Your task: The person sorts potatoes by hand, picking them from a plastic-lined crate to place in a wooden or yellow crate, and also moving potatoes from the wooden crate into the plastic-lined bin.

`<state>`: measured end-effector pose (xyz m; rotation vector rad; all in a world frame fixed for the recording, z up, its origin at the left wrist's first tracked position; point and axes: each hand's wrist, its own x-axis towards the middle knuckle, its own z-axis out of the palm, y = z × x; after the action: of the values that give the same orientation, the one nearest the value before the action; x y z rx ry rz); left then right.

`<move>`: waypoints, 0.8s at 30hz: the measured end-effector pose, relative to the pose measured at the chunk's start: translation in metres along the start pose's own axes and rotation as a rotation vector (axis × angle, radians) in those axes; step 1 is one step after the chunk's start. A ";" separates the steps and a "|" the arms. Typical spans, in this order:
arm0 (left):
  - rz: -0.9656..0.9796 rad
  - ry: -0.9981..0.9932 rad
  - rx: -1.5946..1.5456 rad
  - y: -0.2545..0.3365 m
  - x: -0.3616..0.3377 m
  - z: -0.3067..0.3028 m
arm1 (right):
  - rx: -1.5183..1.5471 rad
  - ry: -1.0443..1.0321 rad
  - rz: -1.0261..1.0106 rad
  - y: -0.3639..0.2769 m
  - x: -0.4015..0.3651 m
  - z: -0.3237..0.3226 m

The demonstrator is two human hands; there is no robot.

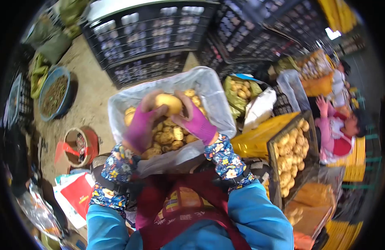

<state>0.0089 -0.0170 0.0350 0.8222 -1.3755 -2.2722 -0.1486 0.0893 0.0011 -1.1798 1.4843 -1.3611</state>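
Note:
A large yellow potato (168, 103) is held up over a crate (213, 91) lined with white plastic. My left hand (145, 121), in a pink glove with darker fingertips, grips its left side. On the right side, the fingers of my right hand (194, 119), gloved the same way, close against it. Below both hands, a pile of potatoes (165, 136) lies inside the liner, partly hidden by the gloves and wrists.
Black plastic crates (146, 37) stand stacked ahead. At right, a yellow crate (252, 139) tilts with potatoes in it, near a green sack (238, 100) of potatoes. A blue basin (55, 93) and a red bucket (90, 141) sit left. Another person (334, 129) is at far right.

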 end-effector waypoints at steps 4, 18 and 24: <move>0.290 -0.116 0.482 -0.007 0.006 -0.002 | 0.205 0.097 -0.230 0.015 -0.010 0.009; 0.040 -0.186 0.111 -0.051 0.039 -0.039 | -0.702 1.143 0.073 -0.048 -0.341 -0.261; 0.077 -0.134 0.152 -0.057 0.050 -0.056 | -0.946 0.937 1.049 0.028 -0.490 -0.348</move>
<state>0.0062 -0.0571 -0.0499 0.6597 -1.6271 -2.2206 -0.3582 0.6528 -0.0052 0.0646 2.9750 -0.3620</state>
